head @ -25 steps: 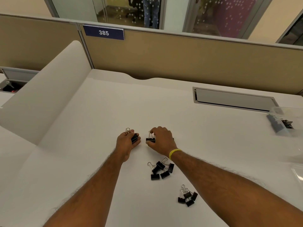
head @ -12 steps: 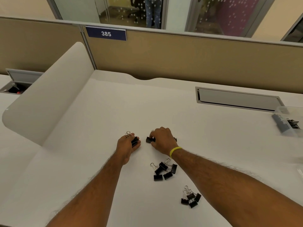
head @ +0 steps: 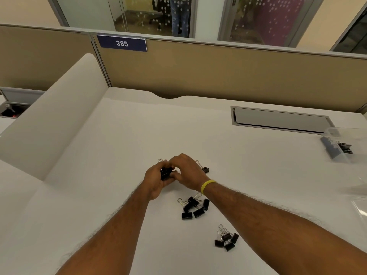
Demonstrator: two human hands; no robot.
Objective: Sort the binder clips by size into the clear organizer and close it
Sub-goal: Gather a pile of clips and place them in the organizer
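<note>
Binder clips (head: 166, 172) sit gripped between left hand (head: 156, 180) and right hand (head: 187, 172), mid-desk (head: 123, 147).

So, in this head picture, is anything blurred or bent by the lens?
Head view: the partition top bows from wide-angle distortion; the clear organizer at the right edge is smeared and washed out; the clip piles stay sharp; lighting is even, shadows faint.
</note>
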